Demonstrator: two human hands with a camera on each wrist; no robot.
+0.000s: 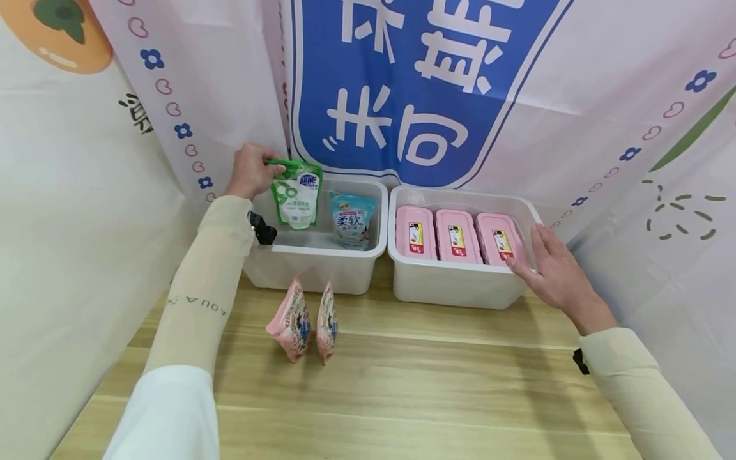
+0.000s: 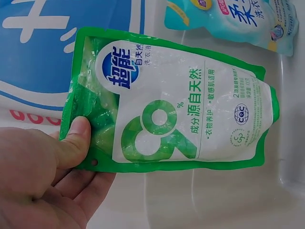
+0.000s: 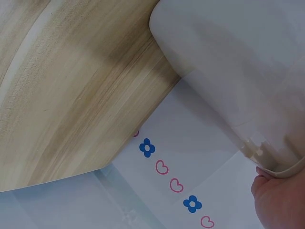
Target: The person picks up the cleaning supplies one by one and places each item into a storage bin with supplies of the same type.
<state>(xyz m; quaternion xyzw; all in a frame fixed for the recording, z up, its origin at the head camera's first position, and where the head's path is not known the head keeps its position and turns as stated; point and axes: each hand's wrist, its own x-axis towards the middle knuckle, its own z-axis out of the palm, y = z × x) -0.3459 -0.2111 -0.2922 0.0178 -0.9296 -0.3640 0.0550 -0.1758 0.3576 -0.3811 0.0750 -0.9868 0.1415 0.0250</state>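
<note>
My left hand (image 1: 253,171) pinches the top corner of a green and white laundry detergent pouch (image 1: 298,199), thumb on its printed front. The pouch hangs upright inside the left white bin (image 1: 313,271). Beside it in that bin leans a light-blue detergent pouch (image 1: 352,220). At the right white bin (image 1: 454,287), my right hand (image 1: 554,271) rests on the right-hand rim with its fingers extended. Three pink lidded boxes (image 1: 457,236) stand side by side in the right bin. The right wrist view catches only part of my right hand (image 3: 279,202) at the bin's rim.
Two pink printed packets (image 1: 293,322) stand upright on the wooden table (image 1: 402,396), just in front of the left bin. Behind both bins hangs a printed cloth (image 1: 241,70) with a blue panel, and more cloth closes off the left and right sides.
</note>
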